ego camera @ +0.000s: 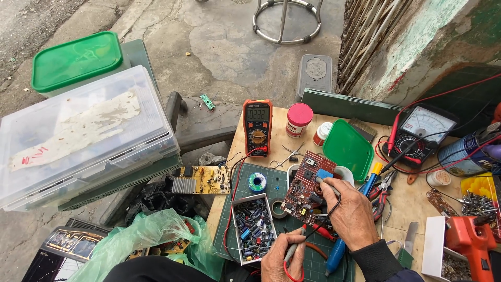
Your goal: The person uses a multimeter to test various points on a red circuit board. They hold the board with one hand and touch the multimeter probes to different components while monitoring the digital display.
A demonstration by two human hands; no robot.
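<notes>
- Right hand [350,211] over the middle of the bench [412,201]; fingers [327,189] curled and pressed together around a thin probe, tip resting on the red circuit board [307,184].
- Red circuit board tilted, propped directly beneath the right fingers, partly covered by them; blue component on its upper edge just beyond the fingertips.
- Left hand [284,258] low in view, nearer the body than the right; fingers [292,245] closed on a grey probe handle [290,251], a red lead looping below the knuckles.
- Black lead runs from the right fingers down toward the left hand.
- Metal tray of small capacitors [252,226] just left of the left fingers, resting on the green cutting mat [315,263].
- Roll of tape [277,208] between the tray and the red board, touching distance from the left fingers.
- Solder spool [257,182] above the tray, near the board's left edge.
- Orange digital multimeter [258,127] well beyond the right fingers, upright, display lit.
- Yellow circuit board [203,179] far left of both hands, hanging over the bench edge.
- Pink-lidded jar [299,119] and green lid [348,149] beyond the right fingers.
- Analogue meter [420,133] well right of the fingers, red and black leads trailing.
- Blue-handled soldering iron [335,256] lying just under the right wrist.
- Orange tool [472,237] far right, well apart from the hands.
</notes>
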